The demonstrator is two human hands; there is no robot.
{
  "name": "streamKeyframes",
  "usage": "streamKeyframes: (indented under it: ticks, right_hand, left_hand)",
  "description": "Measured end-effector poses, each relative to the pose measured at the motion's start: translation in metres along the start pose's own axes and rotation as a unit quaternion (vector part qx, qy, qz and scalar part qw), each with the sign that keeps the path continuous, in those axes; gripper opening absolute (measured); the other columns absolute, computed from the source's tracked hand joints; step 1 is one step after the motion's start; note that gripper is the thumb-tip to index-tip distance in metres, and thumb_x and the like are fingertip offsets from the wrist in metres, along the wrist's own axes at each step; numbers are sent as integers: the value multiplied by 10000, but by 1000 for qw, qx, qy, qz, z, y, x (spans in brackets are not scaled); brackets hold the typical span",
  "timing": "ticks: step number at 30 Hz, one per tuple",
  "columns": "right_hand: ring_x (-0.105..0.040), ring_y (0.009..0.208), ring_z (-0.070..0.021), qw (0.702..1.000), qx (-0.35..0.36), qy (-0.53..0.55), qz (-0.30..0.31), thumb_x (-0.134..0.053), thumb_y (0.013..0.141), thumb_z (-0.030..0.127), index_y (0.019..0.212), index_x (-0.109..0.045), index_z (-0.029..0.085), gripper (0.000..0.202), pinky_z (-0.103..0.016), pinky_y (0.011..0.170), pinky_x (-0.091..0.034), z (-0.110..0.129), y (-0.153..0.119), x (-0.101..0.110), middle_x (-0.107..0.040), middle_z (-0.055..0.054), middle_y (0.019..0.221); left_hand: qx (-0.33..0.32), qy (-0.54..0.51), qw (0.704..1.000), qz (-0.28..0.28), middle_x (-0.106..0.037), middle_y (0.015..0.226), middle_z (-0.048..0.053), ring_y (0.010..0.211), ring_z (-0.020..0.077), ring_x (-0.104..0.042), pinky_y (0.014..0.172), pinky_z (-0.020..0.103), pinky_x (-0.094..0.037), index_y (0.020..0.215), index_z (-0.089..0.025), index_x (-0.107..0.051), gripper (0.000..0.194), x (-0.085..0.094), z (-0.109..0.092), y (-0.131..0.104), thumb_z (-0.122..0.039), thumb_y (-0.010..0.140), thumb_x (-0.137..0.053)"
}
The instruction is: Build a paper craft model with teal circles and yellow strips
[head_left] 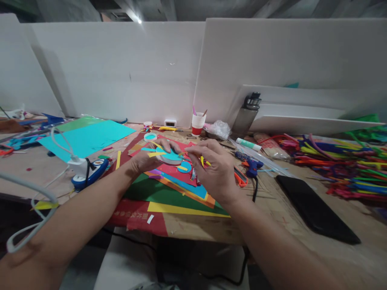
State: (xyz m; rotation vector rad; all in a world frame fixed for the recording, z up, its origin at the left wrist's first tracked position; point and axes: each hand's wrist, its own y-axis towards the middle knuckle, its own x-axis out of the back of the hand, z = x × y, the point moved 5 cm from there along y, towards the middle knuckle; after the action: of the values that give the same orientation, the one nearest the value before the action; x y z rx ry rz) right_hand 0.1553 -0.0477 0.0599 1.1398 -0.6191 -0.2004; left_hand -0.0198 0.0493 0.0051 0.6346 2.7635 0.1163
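- Closest to me, along the worktop's (pixel 208 231) front edge, a yellow sheet (pixel 184 208) sticks out from under a green sheet (pixel 139 190); off to the right lies a black phone (pixel 316 211), its screen dark.
- Both hands now, raised over the paper pile! From my remote seat I see the left hand (pixel 147 160) grasping a blue-topped piece (pixel 171 156) with a pale rim, fingers over its far side.
- Here's the relation that counts: the piece sits between the hands, its long axis running roughly left to right. The left hand is on it; the right hand (pixel 217 168) is just beside its right end.
- That right hand has its fingers bent, tips drawn close together. Are they pinching something, or touching the piece? I cannot tell from here.
- Yellow strips (pixel 155 154) poke out at the piece's left end. Below, a small blue disc (pixel 185 168) lies on a red sheet (pixel 173 173).
- Right of the right hand: orange-handled scissors (pixel 241 178), then a blue glue gun (pixel 253 167).
- Further back, a stack of paper cups (pixel 198 124) holds sticks, a grey bottle (pixel 245 117) stands upright, and white panels (pixel 121 72) rise behind everything.
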Motion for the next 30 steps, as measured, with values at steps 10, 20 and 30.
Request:
streamKeyframes:
  ticks: [10,20,30]
  right_hand:
    - [-572,828,-165,998,20,40,34,-555,869,103,966,-694,250,225,-326,729,-493,-1,-2,-5,-619,-38,849]
    - [-596,804,-156,995,-33,49,78,-548,852,113,895,-674,214,167,-304,732,-477,-1,1,-9,-638,-31,842]
    - [-565,840,-152,941,-275,183,74,-665,755,302,1160,-570,188,431,-320,751,-494,-45,-7,-22,-635,-72,1066]
  left_hand:
    - [-78,-32,992,98,-684,860,54,735,175,-666,615,279,-539,694,-181,-609,308,-14,-8,0,-254,553,-874]
    - [-70,-38,994,81,-695,904,59,804,182,-676,709,290,-546,735,-176,-658,271,-12,-6,2,-164,554,-860]
    - [-25,-82,996,-21,-715,783,61,661,151,-664,565,240,-553,841,-126,-698,347,-9,4,11,-283,585,-874]
